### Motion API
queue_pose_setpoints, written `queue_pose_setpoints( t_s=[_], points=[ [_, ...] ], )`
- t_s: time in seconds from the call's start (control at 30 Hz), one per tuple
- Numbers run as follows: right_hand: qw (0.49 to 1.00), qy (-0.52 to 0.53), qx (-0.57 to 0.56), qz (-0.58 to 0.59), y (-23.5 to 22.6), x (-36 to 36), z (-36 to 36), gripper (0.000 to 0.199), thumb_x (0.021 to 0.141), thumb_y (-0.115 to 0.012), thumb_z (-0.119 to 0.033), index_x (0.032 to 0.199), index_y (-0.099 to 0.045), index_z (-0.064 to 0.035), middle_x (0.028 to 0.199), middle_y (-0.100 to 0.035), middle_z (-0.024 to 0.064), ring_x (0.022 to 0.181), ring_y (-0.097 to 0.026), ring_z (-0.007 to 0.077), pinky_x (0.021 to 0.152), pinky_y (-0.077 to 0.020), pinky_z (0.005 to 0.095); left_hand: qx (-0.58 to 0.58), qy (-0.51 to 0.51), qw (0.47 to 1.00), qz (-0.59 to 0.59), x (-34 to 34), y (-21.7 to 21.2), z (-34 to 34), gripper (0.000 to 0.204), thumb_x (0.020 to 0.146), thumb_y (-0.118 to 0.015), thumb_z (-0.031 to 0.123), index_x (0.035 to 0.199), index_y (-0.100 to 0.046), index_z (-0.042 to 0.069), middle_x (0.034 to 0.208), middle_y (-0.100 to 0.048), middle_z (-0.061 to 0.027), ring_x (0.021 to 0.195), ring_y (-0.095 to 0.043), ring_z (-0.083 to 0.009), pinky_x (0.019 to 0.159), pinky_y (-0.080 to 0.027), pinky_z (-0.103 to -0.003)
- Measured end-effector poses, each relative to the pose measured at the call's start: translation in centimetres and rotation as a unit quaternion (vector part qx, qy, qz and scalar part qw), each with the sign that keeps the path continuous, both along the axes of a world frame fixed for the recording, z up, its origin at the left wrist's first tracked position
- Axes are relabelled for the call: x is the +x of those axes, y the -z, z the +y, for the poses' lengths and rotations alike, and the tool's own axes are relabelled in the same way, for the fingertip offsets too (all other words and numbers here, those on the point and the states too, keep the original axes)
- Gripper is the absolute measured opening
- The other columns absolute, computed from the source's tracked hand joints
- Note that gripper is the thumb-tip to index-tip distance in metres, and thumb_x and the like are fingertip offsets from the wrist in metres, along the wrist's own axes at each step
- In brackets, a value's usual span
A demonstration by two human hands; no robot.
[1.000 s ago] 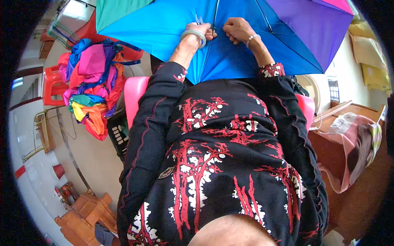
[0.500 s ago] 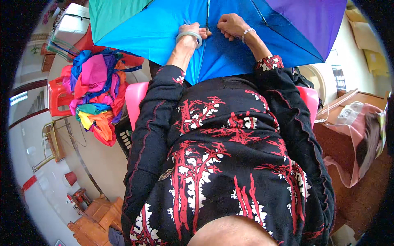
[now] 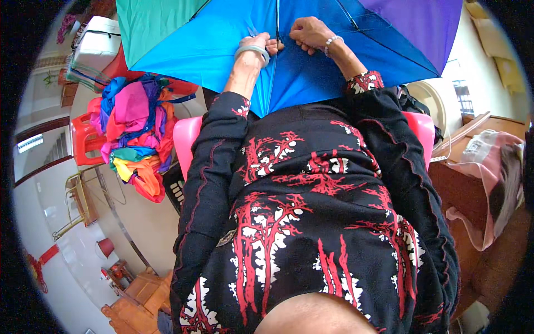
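Note:
An opened umbrella (image 3: 211, 50) with green, blue and purple panels spreads across my lap, its dark ribs (image 3: 346, 14) facing me. My left hand (image 3: 257, 43), a pale bangle at its wrist, is closed beside the middle rib. Its fingertips reach that rib, and a small pale-blue pointed thing (image 3: 252, 31) sticks up from the hand, too blurred to name. Just right of the rib, my right hand (image 3: 311, 34), wearing a beaded bracelet, hovers over the blue cloth with its fingers pinched together. Whatever lies between those fingertips is too small to see.
To the left, a pile of bright multicoloured cloth (image 3: 136, 119) lies on a red plastic stool (image 3: 83, 142). Behind it stands a white box (image 3: 97, 44). A pink chair (image 3: 186, 139) is under me. On the right, a pink and white bag (image 3: 484, 161) rests on a wooden surface.
My right hand has drawn slightly left and up. My left hand stays by the middle rib, and the pale-blue pointed thing shows more clearly above it. The whole view has shifted a little.

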State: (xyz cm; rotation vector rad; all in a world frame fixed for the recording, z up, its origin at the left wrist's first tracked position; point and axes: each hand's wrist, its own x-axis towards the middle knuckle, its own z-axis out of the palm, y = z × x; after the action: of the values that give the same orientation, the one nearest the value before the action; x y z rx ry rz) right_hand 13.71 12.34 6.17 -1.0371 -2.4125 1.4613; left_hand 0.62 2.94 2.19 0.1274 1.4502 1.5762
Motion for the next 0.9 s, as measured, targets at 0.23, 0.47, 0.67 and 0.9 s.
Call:
queue_pose_setpoints(
  t_s=[0.23, 0.47, 0.67, 0.9],
  points=[
    [0.999, 0.017, 0.044, -0.001, -0.3, -0.9, -1.0, 0.016, 0.072, -0.053, -0.018, 0.078, -0.058, -0.0034, 0.062, -0.057, 0.0093, 0.049, -0.055, 0.0173, 0.043, -0.0458, 0.0298, 0.002, 0.006, 1.000, -0.002, 0.3, -0.4, 0.0, 0.021, 0.079, -0.046, 0.006, 0.087, -0.046, -0.014, 0.075, -0.058, -0.0215, 0.054, -0.060, -0.0288, 0.036, -0.046, -0.026],
    [0.944, 0.061, 0.322, 0.039, 1.2, -1.5, -1.0, 0.020, 0.071, -0.053, -0.021, 0.080, -0.057, -0.0049, 0.074, -0.059, 0.0176, 0.068, -0.058, 0.0334, 0.060, -0.0470, 0.0426, -0.024, 0.029, 0.998, 0.044, 1.4, -1.6, 1.4, 0.014, 0.075, -0.049, 0.004, 0.080, -0.052, -0.010, 0.065, -0.058, -0.0196, 0.051, -0.059, -0.0258, 0.038, -0.044, -0.028],
    [0.931, -0.004, 0.355, -0.087, -0.3, -1.8, -1.4, 0.022, 0.070, -0.055, -0.025, 0.082, -0.058, -0.0065, 0.078, -0.059, 0.0199, 0.077, -0.057, 0.0359, 0.066, -0.0471, 0.0434, -0.121, 0.112, 0.957, 0.239, 1.7, -2.6, 1.9, 0.012, 0.068, -0.055, 0.009, 0.066, -0.057, -0.002, 0.060, -0.059, -0.0149, 0.046, -0.057, -0.0213, 0.039, -0.042, -0.031],
    [0.910, -0.024, 0.385, -0.153, -1.1, -1.4, -0.5, 0.026, 0.068, -0.058, -0.022, 0.087, -0.058, -0.0042, 0.079, -0.059, 0.0191, 0.078, -0.058, 0.0336, 0.068, -0.0476, 0.0420, -0.126, 0.075, 0.964, 0.221, 4.6, -5.4, 2.0, 0.013, 0.067, -0.056, 0.012, 0.063, -0.058, 0.000, 0.059, -0.059, -0.0134, 0.044, -0.055, -0.0192, 0.040, -0.041, -0.031]
  ],
)
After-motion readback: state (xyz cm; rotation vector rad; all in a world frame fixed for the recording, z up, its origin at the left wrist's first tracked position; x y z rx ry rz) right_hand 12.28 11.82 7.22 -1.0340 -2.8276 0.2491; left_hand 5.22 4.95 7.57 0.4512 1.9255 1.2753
